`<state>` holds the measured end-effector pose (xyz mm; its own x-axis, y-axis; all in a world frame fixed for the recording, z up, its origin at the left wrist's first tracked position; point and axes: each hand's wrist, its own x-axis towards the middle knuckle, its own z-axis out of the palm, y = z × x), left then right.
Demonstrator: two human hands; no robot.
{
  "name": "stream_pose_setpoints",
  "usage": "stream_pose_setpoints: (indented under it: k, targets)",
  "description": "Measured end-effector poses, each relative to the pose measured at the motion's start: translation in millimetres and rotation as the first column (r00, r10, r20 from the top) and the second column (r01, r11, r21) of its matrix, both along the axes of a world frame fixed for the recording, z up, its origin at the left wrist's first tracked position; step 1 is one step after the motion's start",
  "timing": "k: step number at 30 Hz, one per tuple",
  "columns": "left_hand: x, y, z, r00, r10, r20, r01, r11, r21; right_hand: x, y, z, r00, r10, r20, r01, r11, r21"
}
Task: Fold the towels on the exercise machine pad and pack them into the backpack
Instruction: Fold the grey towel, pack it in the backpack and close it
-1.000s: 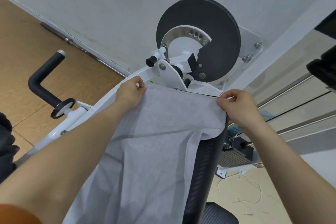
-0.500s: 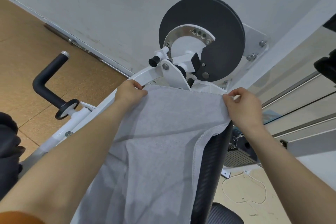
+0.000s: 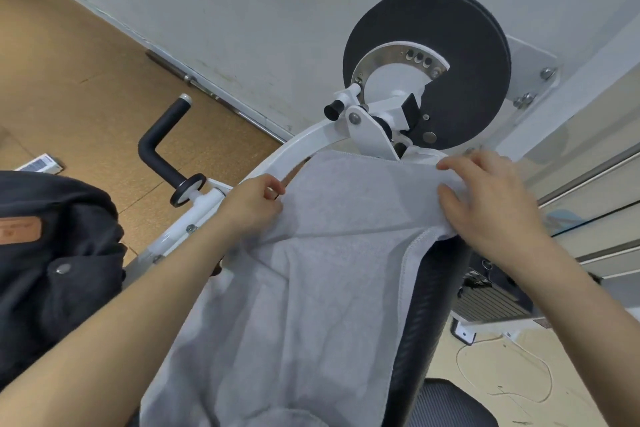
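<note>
Over the upper end of the black ribbed exercise machine pad [image 3: 427, 305] hangs a light grey terry towel [image 3: 311, 288], its top edge lying just below the pivot of the white metal machine arm [image 3: 294, 156] and the round black disc [image 3: 429, 55]. A stitched hem runs down the towel's right side, where one layer is folded over another and the pad shows beside it.

Both hands are at the towel's top corners, with the cloth stretched between them. The left hand [image 3: 254, 199] pinches the upper left corner between thumb and curled fingers, touching the white arm. The right hand [image 3: 485, 198] holds the upper right corner, its fingers reaching over the top edge and its thumb pressing the cloth from below, so that the fabric bunches under the palm. Below the hands the towel falls towards the person, between the two forearms.

Left of the left forearm sits a black fabric backpack [image 3: 52, 270], well apart from the towel. It bears a brown leather patch [image 3: 20, 229] with some marking too small and blurred to read. Beyond it a black L-shaped handle [image 3: 156, 152] juts from the frame above the brown cork-patterned floor [image 3: 69, 62].
</note>
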<state>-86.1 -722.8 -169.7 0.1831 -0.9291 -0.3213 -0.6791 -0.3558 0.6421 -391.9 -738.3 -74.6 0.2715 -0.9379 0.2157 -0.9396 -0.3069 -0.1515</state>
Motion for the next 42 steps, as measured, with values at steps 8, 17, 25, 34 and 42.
stream_pose_setpoints:
  k: [8,17,25,34,42]
  targets:
    - [42.8,116.1,24.0,0.973,-0.211,0.091,0.149,0.881,0.45,29.0,47.3,15.5,0.821,0.57,-0.033,-0.488,0.73,0.478]
    - [71.0,160.2,8.9,0.956,-0.205,0.212,0.093,0.891,0.445,35.1,59.4,8.7,0.793,0.537,-0.287,-0.42,0.824,0.381]
    - [114.6,172.6,18.2,0.975,-0.139,-0.173,0.213,0.808,0.549,72.9,95.7,33.6,0.748,0.66,-0.063,-0.523,0.646,0.556]
    - [120.2,189.1,15.8,0.943,-0.33,-0.035,0.266,0.688,0.676,144.4,159.5,-3.6,0.722,0.653,0.23,-0.569,0.371,0.734]
    - [138.0,202.0,27.9,0.812,0.319,-0.489,0.036,0.808,0.587,132.7,188.3,11.9,0.644,0.655,0.394,-0.695,0.288,0.658]
